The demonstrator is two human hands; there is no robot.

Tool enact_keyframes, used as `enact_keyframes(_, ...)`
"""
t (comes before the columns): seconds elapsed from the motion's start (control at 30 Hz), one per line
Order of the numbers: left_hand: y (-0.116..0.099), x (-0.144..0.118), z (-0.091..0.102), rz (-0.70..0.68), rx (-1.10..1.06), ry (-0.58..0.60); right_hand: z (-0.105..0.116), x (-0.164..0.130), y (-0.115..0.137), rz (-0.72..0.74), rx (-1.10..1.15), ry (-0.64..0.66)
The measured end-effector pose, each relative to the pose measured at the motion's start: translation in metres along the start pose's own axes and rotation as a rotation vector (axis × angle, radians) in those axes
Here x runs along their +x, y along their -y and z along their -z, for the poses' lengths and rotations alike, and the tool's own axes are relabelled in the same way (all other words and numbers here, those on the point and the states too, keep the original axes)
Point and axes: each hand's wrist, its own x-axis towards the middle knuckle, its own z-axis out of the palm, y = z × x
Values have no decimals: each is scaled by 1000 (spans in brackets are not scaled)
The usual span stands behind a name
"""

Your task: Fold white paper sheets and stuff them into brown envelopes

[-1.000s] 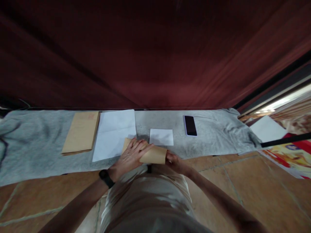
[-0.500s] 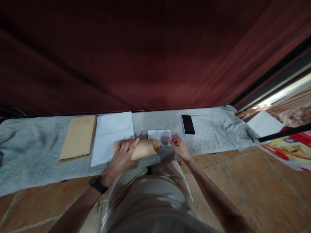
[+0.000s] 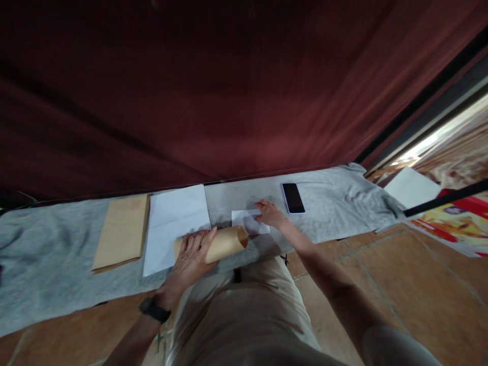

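My left hand [image 3: 195, 253] lies over a brown paper envelope [image 3: 227, 244], its fingers and thumb holding the envelope down. The envelope's right end gapes in a rounded, tube-like mouth, and its left part is partly hidden under my fingers. A small white paper [image 3: 244, 218] lies just beyond that mouth. Over the paper's upper right corner is my right hand [image 3: 270, 213], fingers stretched out and pointing left. A large folded white sheet [image 3: 177, 211] spreads beside my left hand, partly under the envelope.
More brown envelopes [image 3: 122, 231] lie stacked at the left. A phone [image 3: 293, 198] with a dark screen rests right of my right hand. Grey cloth [image 3: 328, 195] covers the narrow surface, and a dark red curtain [image 3: 229, 101] hangs behind. A colourful printed package [image 3: 453, 221] is at far right.
My right hand has moved from the small paper's right edge up and left over its corner, with the fingers now stretched out. The left hand stays on the envelope. The view has tilted slightly.
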Motion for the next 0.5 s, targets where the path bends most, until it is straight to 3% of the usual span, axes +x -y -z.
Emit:
enact_keyframes(0.2, 0, 0, 1, 2, -10, 5, 6, 4, 3, -94, -29, -3)
enact_keyframes(0.5, 4, 0, -3, 26, -40, 7, 11, -24, -21, -130, 305, -35)
